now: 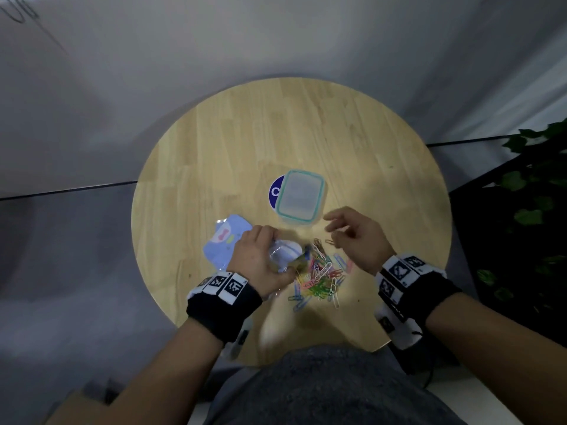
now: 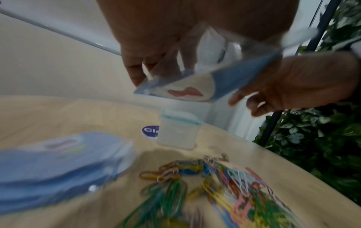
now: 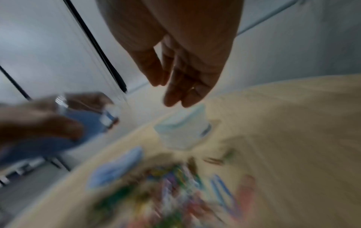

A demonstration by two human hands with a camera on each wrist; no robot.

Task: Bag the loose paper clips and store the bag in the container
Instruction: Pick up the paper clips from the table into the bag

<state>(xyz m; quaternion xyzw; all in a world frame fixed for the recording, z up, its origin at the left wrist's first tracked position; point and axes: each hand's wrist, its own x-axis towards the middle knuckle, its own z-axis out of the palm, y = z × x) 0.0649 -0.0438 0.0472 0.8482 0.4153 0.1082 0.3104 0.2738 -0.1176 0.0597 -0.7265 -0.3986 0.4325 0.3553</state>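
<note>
My left hand grips a small bag, clear with a blue printed face, and holds it just above the table. In the left wrist view the fingers of that hand pinch the bag near its upper edge. A pile of coloured paper clips lies loose on the wood right of the bag. My right hand hovers over the pile's far side with relaxed fingers, holding nothing. The clear container with a teal-rimmed lid stands closed behind the clips.
A stack of blue bags lies on the round wooden table left of my left hand. A purple sticker shows beside the container. Green leaves on a dark frame stand to the table's right.
</note>
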